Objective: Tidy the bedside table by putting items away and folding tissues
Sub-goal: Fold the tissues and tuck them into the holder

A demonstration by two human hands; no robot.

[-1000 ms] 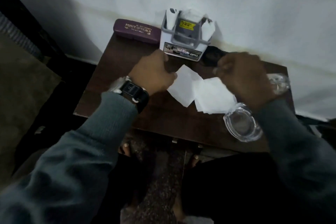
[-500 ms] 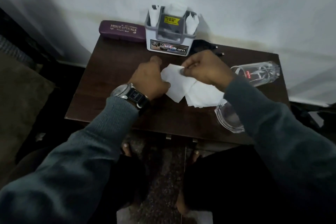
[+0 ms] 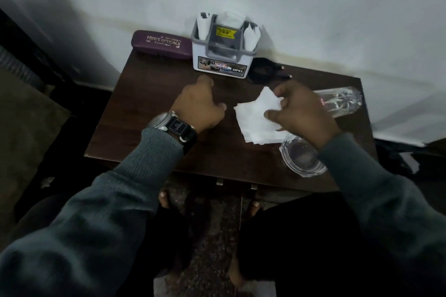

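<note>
On the dark table (image 3: pixel 149 113), the right hand (image 3: pixel 304 116) is pinching white tissues (image 3: pixel 258 120) lying between a glass ashtray (image 3: pixel 299 157) and the loosely curled, empty left hand (image 3: pixel 200 106); behind, an organizer box (image 3: pixel 222 55) is sitting beside a glasses case (image 3: pixel 160 44).

I counted two hands, left hand (image 3: pixel 200 106) and right hand (image 3: pixel 304 113), one tissue stack (image 3: pixel 258 120), one spectacle case (image 3: pixel 160 44), one organiser box (image 3: pixel 223 55), two clear glass items

Dim, grainy (warped, dark edges)
</note>
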